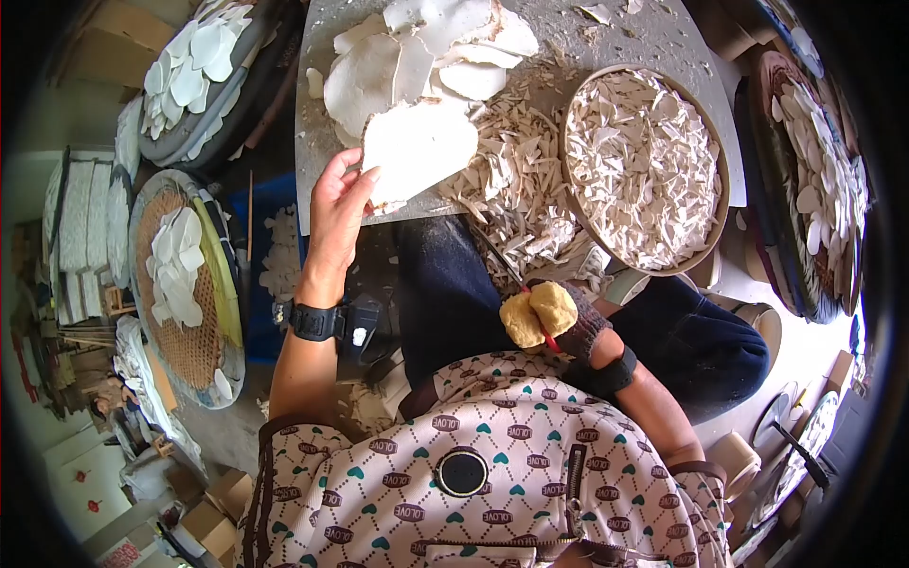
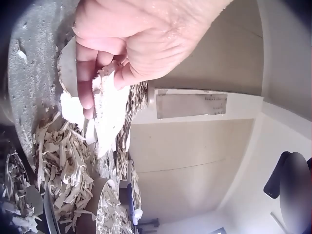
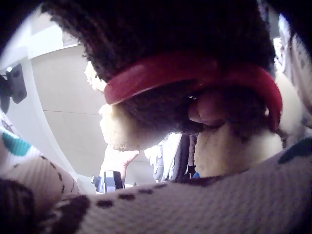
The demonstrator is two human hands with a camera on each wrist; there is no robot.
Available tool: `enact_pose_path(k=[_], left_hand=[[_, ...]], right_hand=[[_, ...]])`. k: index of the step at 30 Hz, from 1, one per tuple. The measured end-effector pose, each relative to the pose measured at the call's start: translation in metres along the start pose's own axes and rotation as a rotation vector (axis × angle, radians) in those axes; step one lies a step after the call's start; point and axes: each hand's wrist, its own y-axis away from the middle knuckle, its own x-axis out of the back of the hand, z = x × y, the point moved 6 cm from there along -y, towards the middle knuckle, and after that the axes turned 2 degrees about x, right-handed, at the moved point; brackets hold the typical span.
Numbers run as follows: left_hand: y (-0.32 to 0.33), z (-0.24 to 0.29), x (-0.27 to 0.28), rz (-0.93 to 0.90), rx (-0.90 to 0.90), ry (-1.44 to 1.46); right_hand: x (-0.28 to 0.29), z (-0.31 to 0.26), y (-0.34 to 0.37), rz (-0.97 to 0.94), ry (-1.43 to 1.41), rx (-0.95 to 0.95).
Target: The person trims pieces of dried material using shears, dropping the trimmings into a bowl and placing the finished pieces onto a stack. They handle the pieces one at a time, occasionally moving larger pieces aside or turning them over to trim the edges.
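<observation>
My bare left hand (image 1: 333, 216) pinches a broad, bright white slice (image 1: 421, 156) by its edge, thumb on one face; the left wrist view shows the same hand (image 2: 141, 39) and slice (image 2: 108, 117) close up. My right hand (image 1: 589, 331), in a dark knitted glove, is curled round red-handled scissors (image 3: 161, 78) with yellow foam (image 1: 523, 320) on the handles. It lies near my lap, apart from the slice, and the blades point up and left in the head view. How far they are parted I cannot tell.
A pile of white slices (image 1: 365, 80) lies on the grey board (image 1: 317, 142). Cut strips (image 1: 516, 170) are heaped beside a round tray (image 1: 566, 156) full of strips. Round racks with slices stand at both sides, and a blue container (image 1: 256, 204) is below left.
</observation>
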Motion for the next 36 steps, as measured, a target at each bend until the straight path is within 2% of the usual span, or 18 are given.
enact_pose_path(k=[3,6,9,12,15,16,18,20,21,24,26,27,29,30,33,35,36], left_hand=[[0.005,-0.005,0.0,0.029,0.017,0.002],[0.012,-0.008,-0.006,0.003,0.01,0.131],[0.014,-0.018,-0.005,0.014,0.018,0.132],[0.014,-0.017,-0.009,0.084,-0.1,0.119],[0.024,0.013,-0.027,0.072,-0.49,-0.201],[0.03,0.029,-0.032,0.132,-0.756,-0.541],[0.041,0.04,-0.044,0.137,-0.918,-0.756],[0.046,0.044,-0.052,0.143,-1.01,-0.88],[0.047,0.042,-0.052,0.133,-1.011,-0.868],[0.047,0.038,-0.051,0.128,-1.016,-0.847],[0.046,0.036,-0.048,0.152,-1.022,-0.85],[0.041,0.031,-0.04,0.202,-0.844,-0.796],[0.039,0.011,-0.023,0.3,-0.493,-0.679],[0.032,-0.002,-0.017,0.256,-0.426,-0.336],[0.023,-0.019,-0.015,0.155,-0.085,0.213],[0.02,-0.022,-0.019,0.132,-0.06,0.251],[0.021,-0.021,-0.026,0.138,-0.078,0.245]], right_hand=[[0.005,-0.005,-0.001,0.011,-0.026,-0.043],[0.001,-0.003,-0.001,-0.029,-0.017,-0.011],[0.008,-0.008,-0.002,-0.003,-0.336,-0.174],[0.001,0.0,0.001,0.019,-0.438,-0.168],[0.0,0.003,0.002,0.03,-0.25,-0.048],[0.001,0.002,0.002,0.015,-0.192,-0.046],[0.003,-0.001,0.001,-0.019,-0.081,-0.041],[0.001,0.001,0.002,-0.005,-0.183,-0.121],[0.0,0.003,0.002,0.0,-0.234,-0.159],[0.002,-0.001,0.0,-0.029,-0.089,-0.098],[-0.005,0.01,0.005,-0.027,-0.276,-0.199],[-0.008,0.015,0.006,-0.027,-0.368,-0.246],[0.002,0.003,0.002,0.007,-0.216,-0.153],[0.008,-0.003,-0.001,0.025,-0.141,-0.104],[0.009,-0.006,-0.009,0.039,-0.402,-0.182],[0.004,-0.006,-0.018,0.059,-0.524,-0.112],[0.007,-0.009,-0.024,0.084,-0.453,0.001]])
